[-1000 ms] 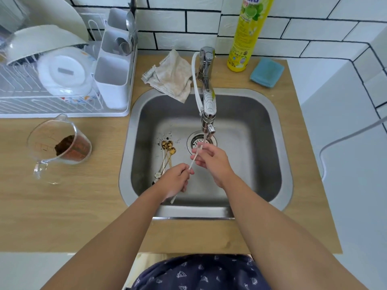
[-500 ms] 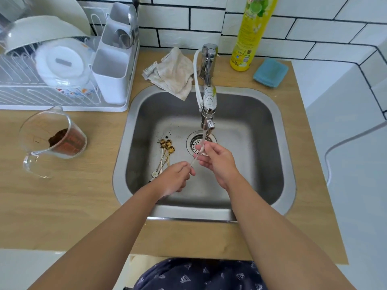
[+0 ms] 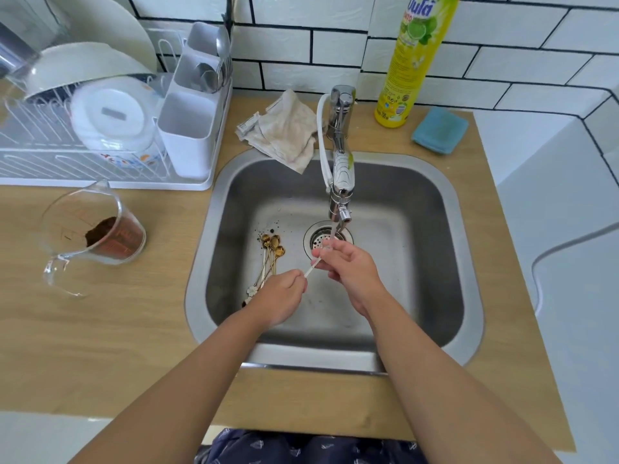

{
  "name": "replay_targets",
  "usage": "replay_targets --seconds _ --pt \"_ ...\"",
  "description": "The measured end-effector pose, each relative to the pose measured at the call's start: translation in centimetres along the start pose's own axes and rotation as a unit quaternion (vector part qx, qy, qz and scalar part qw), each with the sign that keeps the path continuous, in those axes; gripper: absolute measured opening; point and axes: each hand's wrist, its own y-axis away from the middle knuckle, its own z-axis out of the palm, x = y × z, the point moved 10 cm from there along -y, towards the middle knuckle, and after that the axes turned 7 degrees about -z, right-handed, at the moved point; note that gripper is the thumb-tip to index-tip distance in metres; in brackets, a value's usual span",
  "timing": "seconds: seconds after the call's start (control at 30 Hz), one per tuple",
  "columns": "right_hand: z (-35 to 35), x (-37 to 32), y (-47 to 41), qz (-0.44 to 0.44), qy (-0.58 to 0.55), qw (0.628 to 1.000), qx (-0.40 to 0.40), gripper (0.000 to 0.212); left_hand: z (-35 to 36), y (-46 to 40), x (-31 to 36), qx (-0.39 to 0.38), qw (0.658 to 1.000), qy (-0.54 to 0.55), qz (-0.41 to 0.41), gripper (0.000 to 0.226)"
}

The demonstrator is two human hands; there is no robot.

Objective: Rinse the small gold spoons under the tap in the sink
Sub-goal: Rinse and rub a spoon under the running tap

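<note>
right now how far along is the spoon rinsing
Nothing looks finished yet. In hand: both hands, left and right, hold one thin spoon under the running tap. Left: a bunch of gold spoons lies on the sink floor beside the drain.

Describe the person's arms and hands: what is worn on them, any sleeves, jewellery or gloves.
Both arms are bare from the bottom edge of the picture to the fingers: no sleeves in view, no gloves, no watch or bracelet. The left hand and the right hand show no rings that can be made out. The only clothing visible is dark navy fabric with small pale triangle prints at the waist.
</note>
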Motion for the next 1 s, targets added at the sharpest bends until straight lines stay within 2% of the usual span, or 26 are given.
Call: replay_targets --seconds 0.1,0.17,0.27,0.33,0.4,0.47,0.57,0.67,0.77,1.0 --pt "-0.5 0.2 0.0 0.001 0.017 0.999 0.027 0.016 0.2 0.0 0.2 0.008 0.998 -0.057 0.012 0.033" --pt "-0.4 0.5 -0.2 0.01 -0.007 1.0 0.017 0.02 0.2 -0.2 0.1 0.008 0.998 -0.063 0.005 0.032" --pt "0.8 0.3 -0.1 0.002 -0.043 0.998 -0.036 0.018 0.4 -0.4 -1.0 -0.028 0.995 0.059 -0.069 0.026" --pt "0.7 -0.1 -0.2 -0.017 -0.038 0.999 -0.024 0.016 0.9 -0.4 -1.1 -0.076 0.985 0.112 -0.104 0.031" --pt "-0.1 -0.5 -0.5 -0.036 -0.014 0.999 0.019 0.011 1.0 -0.9 -0.1 -0.091 0.988 0.089 -0.089 0.038" --pt "-0.9 -1.0 -0.9 -0.053 0.009 0.997 0.052 0.003 0.5 -1.2 1.4 -0.071 0.996 0.038 -0.029 0.035" --pt "-2.0 -1.2 -1.0 -0.07 0.041 0.994 0.077 0.014 0.4 -0.8 1.8 -0.059 0.997 0.046 0.032 0.022" --pt "-1.2 -0.8 -0.8 -0.077 0.083 0.993 0.033 0.011 0.9 -0.3 0.9 -0.083 0.995 0.044 0.024 0.02" --pt "-0.7 -0.9 -0.7 -0.089 0.098 0.991 0.017 0.026 1.0 -0.2 1.0 -0.091 0.995 0.022 0.032 0.019" --pt "-2.6 -1.6 -0.3 -0.112 0.117 0.982 0.096 0.013 0.6 0.0 1.2 -0.063 0.997 -0.004 0.046 0.023"
